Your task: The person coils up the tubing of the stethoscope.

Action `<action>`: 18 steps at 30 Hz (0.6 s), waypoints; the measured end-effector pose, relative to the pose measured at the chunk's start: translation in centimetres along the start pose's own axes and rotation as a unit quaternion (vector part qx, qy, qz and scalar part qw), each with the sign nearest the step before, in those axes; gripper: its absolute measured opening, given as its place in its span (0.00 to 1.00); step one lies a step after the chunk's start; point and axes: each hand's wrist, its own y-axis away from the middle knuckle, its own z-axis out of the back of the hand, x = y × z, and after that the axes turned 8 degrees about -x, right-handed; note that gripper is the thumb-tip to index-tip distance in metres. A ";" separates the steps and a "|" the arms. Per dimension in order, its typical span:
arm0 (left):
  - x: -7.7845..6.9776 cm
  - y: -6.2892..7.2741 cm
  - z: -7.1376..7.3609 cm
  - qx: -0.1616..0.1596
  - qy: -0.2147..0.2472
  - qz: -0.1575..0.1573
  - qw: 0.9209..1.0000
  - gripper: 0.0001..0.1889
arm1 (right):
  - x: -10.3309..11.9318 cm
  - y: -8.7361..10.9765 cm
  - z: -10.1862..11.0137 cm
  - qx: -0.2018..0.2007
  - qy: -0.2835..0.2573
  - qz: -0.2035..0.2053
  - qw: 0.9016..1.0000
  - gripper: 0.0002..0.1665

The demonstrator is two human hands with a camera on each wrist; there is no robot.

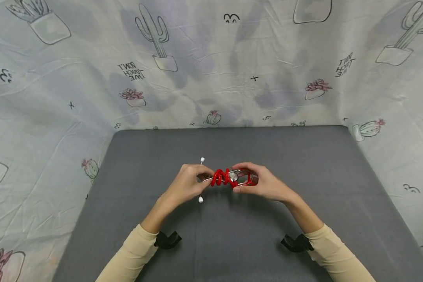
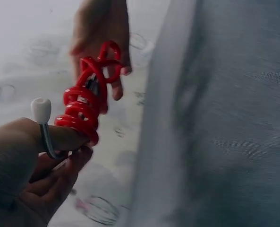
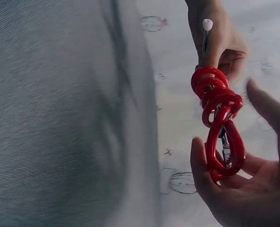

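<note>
A glossy red coiled cord (image 1: 220,177) with a long loop (image 3: 210,146) at one end is held up between both hands. Silver metal parts (image 3: 227,153) show inside the loop. My left hand (image 1: 188,182) pinches the coil's left end, thumb and fingertips together. Beside that thumb, a thin metal rod ends in a white knob (image 2: 40,111); a second white knob (image 1: 201,199) sticks out on the hand's near side. Around the loop end curves my right hand (image 1: 262,181), its fingers loosely bent behind the loop and its thumb apart from them.
A dark grey table (image 1: 225,243) lies beneath the hands. Behind it and along both sides hangs a pale cloth (image 1: 204,43) printed with cacti. Black pieces (image 1: 167,239) stick out at both sleeve cuffs.
</note>
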 end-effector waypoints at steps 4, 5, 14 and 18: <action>1.7 1.0 -1.3 -0.018 -0.013 -0.002 1.000 0.07 | -1.6 0.2 -0.7 -0.003 0.064 0.052 0.997 0.40; 2.2 1.2 -1.7 -0.023 -0.020 -0.001 1.000 0.08 | -2.0 0.2 -0.9 -0.006 0.081 0.066 0.995 0.40; 4.6 2.8 -4.1 -0.021 -0.038 -0.010 0.999 0.08 | -4.7 0.4 -1.9 0.001 0.206 0.115 0.972 0.37; 5.0 3.1 -4.2 -0.006 -0.025 -0.026 0.999 0.09 | -4.8 0.6 -2.1 -0.007 0.219 0.105 0.970 0.36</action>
